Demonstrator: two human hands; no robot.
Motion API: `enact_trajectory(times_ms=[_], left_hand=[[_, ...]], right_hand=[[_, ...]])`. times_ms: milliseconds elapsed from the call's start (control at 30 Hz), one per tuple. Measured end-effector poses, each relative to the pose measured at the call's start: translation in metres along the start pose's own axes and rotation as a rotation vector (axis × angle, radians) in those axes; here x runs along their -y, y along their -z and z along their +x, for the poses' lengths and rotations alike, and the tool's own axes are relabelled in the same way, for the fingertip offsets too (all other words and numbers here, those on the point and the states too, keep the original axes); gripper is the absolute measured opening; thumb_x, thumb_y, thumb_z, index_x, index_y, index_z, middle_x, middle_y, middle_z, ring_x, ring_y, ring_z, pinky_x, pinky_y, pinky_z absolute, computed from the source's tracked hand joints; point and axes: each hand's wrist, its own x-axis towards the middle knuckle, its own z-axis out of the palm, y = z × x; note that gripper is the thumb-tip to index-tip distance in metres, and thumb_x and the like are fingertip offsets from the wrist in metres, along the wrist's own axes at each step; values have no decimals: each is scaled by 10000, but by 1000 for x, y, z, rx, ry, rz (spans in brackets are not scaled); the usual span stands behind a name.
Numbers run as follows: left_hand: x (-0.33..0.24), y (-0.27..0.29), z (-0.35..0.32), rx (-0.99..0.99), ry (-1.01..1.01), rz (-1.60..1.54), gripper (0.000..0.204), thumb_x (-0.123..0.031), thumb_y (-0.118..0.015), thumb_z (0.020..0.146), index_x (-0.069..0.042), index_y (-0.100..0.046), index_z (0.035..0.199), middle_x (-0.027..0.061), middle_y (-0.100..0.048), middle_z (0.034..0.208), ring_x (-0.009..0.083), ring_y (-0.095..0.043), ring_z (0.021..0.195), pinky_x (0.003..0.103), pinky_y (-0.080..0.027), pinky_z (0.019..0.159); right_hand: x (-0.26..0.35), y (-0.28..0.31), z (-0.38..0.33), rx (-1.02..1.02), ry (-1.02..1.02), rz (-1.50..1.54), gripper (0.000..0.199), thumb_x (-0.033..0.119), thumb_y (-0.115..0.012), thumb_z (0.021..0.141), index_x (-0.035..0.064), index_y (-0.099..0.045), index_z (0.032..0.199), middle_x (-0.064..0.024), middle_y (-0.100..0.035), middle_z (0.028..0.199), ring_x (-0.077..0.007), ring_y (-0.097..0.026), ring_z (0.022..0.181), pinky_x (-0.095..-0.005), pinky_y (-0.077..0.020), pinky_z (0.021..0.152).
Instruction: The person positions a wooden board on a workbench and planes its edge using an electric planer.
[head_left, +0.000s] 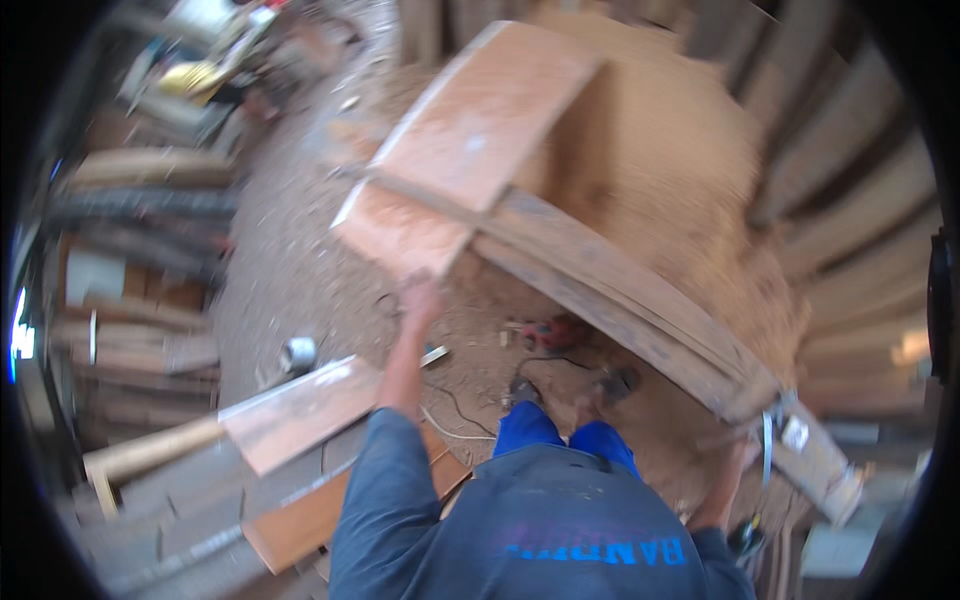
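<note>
A wide reddish-brown wooden board lies crosswise at a long timber beam, with a narrow strip of wood passing over it. My left hand is at the board's near edge and seems to grip it, though motion smears the fingers. The beam slants from the middle down to the lower right, where a pale band and a small white patch show near its end. Close beside that end is my right hand, too blurred to show its fingers.
A red tool lies on the dusty ground near my feet, with a dark cord close by. Sawdust is heaped beyond the beam. Planks line the right side. Another reddish board rests on timbers at lower left.
</note>
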Motion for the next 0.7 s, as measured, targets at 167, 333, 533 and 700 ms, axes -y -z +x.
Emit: enact_trajectory(times_ms=[167,333,533,700], left_hand=[[-18,19,-17,0,102,-212,947,-421,-698,901,80,-251,1568,423,-334,1541,543,-271,1498,564,-195,1259],[-31,35,-69,62,-44,-197,906,-410,-683,915,15,-271,1600,399,-235,1616,571,-157,1528,632,-115,1253],[-54,-88,-222,261,-446,-596,664,-428,-646,922,-74,-537,1472,299,-343,1610,557,-253,1493,611,-208,1243],[-79,-173,-387,901,-108,-729,739,-506,-556,991,-88,-385,1575,332,-315,1610,506,-314,1489,587,-271,1230]], right_hand=[[167,-25,-35,-120,279,-221,362,314,-488,1035,-1,-667,1049,-228,-661,1020,-409,-644,941,-531,-501,855],[355,-63,-127,292,545,-175,310,251,-537,1015,-16,-678,1087,-235,-696,1029,-390,-667,1015,-466,-507,912],[411,-127,-212,750,636,-107,271,269,-582,1006,39,-687,1103,-219,-712,1070,-396,-684,1058,-451,-527,927],[365,-208,-214,1011,514,-411,324,329,-625,953,49,-698,1098,-231,-723,1114,-420,-686,1068,-478,-530,939]])
